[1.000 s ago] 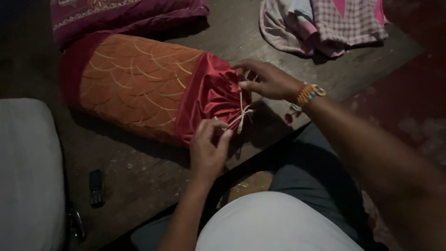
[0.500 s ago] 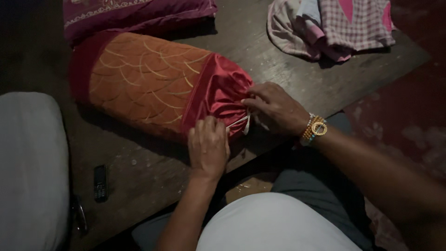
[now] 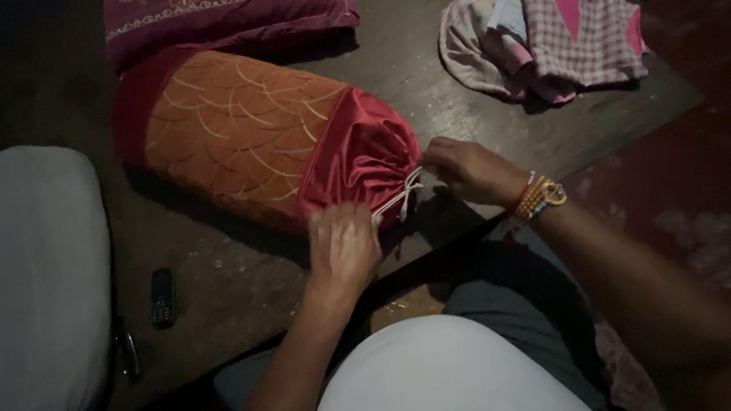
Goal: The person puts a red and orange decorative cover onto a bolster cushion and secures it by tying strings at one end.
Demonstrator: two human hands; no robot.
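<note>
Bolster pillow (image 3: 251,137): orange and red, lying on its side across the dark wooden table (image 3: 472,106), its gathered red end toward you.

White cord (image 3: 400,199): tied at that gathered end, running between your two hands.

Your left hand (image 3: 343,247): just below the gathered end, touching the red cloth, grip pinched narrow on one cord end.

Your right hand (image 3: 468,169): just right of the knot, grip narrow; whether it holds the cord, you cannot tell. Beaded bracelets (image 3: 541,196) at the wrist.

Phone (image 3: 161,297): small, dark, on the table, well left of your hands.

Checked pink cloth (image 3: 548,42): heaped at the far right.

Maroon cushion (image 3: 221,23): behind the bolster.
</note>
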